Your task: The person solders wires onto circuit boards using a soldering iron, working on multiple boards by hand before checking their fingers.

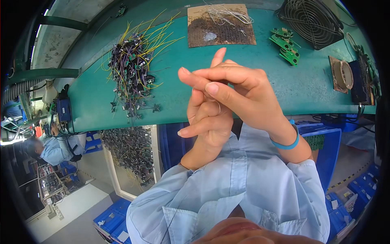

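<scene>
In front of my chest, my two hands meet over the near edge of the green work surface. My left hand [209, 122] is raised, its fingers apart and partly bent, with a thin ring on one finger and nothing visible in its palm. Crossing over it, my right hand [250, 89] pinches one of the left hand's fingers between thumb and index finger. A blue band [287, 142] circles my right wrist. Left of the hands lies a heap of small circuit boards with purple and yellow wires [132, 69].
Beyond the hands is a stained cardboard sheet [221, 36] bearing pale wires. Several green circuit boards [285, 45] lie beside a black fan [310, 22]. A round tape-like roll [345, 75] stands far right. Below the edge, a white-framed tray [154, 150] holds boards. Another person [61, 148] sits at left.
</scene>
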{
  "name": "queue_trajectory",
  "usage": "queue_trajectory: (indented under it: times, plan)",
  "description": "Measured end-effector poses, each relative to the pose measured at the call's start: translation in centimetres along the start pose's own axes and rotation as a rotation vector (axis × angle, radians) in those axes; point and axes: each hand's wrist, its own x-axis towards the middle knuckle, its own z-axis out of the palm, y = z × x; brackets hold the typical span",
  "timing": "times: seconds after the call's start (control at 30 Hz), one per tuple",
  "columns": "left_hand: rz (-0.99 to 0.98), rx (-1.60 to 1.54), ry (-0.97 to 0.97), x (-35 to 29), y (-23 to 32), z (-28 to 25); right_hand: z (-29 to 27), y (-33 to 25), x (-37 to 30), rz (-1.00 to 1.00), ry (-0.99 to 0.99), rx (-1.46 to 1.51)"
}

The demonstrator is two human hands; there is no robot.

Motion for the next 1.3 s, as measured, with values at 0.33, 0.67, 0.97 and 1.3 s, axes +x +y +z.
queue_trajectory:
  times: [0.33, 0.67, 0.97, 1.3]
  plan:
    - [0.017, 0.004, 0.003, -0.2, -0.3, 0.1, 0.8, -0.3, 0.1, 0.167, 0.070, 0.095]
    - [0.133, 0.075, -0.050, -0.3, -0.6, -0.8, 0.6, 0.2, -0.1, 0.211, 0.120, 0.195]
    - [-0.032, 0.116, 0.008, -1.0, 0.5, -0.7, 0.3, 0.3, -0.3, 0.172, 0.116, 0.153]
    - [-0.036, 0.042, -0.052, -0.5, -0.5, -0.2, -0.9, -0.8, -0.1, 0.180, 0.016, 0.190]
